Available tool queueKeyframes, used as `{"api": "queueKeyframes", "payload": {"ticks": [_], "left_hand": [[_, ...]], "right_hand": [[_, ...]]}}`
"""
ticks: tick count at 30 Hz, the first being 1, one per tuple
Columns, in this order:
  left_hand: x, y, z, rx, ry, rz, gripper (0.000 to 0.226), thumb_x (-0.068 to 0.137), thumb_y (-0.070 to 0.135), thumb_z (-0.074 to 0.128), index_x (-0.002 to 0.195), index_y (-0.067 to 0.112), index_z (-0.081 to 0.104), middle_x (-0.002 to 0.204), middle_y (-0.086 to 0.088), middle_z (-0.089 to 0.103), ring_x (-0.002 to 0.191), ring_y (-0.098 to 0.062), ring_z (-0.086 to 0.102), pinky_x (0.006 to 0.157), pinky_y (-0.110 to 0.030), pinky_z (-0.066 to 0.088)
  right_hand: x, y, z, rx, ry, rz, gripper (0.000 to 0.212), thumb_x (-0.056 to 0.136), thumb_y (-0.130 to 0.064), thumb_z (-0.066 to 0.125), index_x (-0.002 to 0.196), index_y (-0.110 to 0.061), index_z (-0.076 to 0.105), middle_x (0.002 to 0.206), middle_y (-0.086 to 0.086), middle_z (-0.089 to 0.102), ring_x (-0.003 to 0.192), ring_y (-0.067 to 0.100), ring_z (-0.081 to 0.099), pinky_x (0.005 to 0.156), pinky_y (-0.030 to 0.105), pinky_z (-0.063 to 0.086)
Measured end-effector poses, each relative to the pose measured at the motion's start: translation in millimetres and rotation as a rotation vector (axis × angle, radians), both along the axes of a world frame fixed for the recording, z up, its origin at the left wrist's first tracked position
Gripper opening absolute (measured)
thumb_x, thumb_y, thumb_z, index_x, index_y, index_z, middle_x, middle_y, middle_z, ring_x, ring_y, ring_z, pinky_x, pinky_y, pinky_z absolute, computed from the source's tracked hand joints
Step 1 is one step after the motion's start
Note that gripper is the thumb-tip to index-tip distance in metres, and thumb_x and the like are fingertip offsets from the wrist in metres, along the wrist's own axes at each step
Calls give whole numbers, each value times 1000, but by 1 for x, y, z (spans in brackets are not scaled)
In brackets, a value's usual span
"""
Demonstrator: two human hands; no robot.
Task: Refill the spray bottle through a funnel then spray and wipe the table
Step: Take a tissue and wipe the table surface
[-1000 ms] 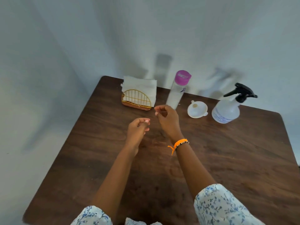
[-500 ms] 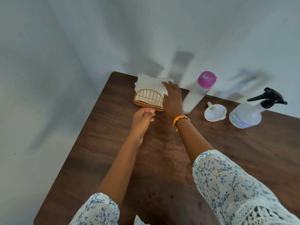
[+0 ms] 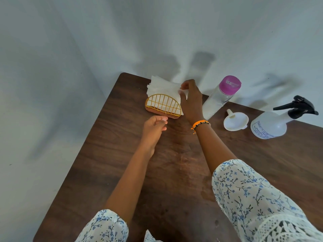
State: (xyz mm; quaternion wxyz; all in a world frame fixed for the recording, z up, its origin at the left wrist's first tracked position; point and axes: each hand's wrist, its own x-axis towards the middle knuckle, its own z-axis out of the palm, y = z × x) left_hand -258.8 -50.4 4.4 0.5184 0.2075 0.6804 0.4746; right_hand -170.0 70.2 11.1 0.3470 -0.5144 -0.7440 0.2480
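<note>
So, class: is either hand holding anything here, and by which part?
The right hand pinches a paper napkin by its upper right corner, at the napkin holder. The left hand, loosely curled, holds nothing.

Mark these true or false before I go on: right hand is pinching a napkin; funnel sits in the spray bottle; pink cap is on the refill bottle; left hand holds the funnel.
1. The right hand is pinching a napkin in the gold wire holder. True.
2. The funnel sits in the spray bottle. False: it lies on the table beside the bottle.
3. The pink cap is on the refill bottle. True.
4. The left hand holds the funnel. False: it is loosely curled near the holder and holds nothing.
</note>
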Motion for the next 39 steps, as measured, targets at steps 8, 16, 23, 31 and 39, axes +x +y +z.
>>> {"api": "queueKeyframes", "payload": {"ticks": [8, 16, 23, 31, 39], "left_hand": [[-6, 2, 0, -3, -13, 11, 10, 90, 23, 53, 91, 27, 62, 96, 8, 64, 87, -7, 60, 67, -16, 45], [-7, 6, 1, -1, -20, 18, 10, 91, 23, 53, 93, 27, 62, 96, 7, 64, 88, -7, 60, 69, -18, 44], [-8, 14, 5, 54, 0, 21, 12, 92, 25, 49, 93, 28, 61, 100, 8, 64, 90, -8, 60, 70, -18, 44], [-15, 25, 3, 69, 0, 114, 13, 94, 21, 49, 94, 26, 61, 99, 8, 62, 89, -9, 60, 57, -9, 44], [-4, 19, 0, 90, -30, 127, 19, 96, 19, 44, 103, 19, 61, 97, 3, 63, 87, -10, 61, 79, -22, 50]], "right_hand": [[-4, 12, -3, 14, -123, 63, 10, 85, -3, 56, 93, 1, 62, 95, 15, 62, 91, 26, 54, 74, 21, 33], [-5, 20, 0, -25, -33, 141, 24, 93, 3, 35, 107, 1, 53, 86, 10, 59, 75, 16, 52, 58, 16, 33], [-9, 21, 5, 34, 119, 141, 23, 87, 8, 33, 86, 3, 55, 77, 8, 55, 70, 13, 47, 60, 13, 32], [-15, 20, 20, 83, 285, 65, 23, 86, 7, 31, 82, -2, 52, 74, 3, 49, 65, 1, 45, 61, 11, 31], [-13, -20, 35, 263, 485, -150, 26, 81, 18, 33, 88, 5, 55, 81, 4, 51, 76, 11, 49, 72, 16, 39]]}}
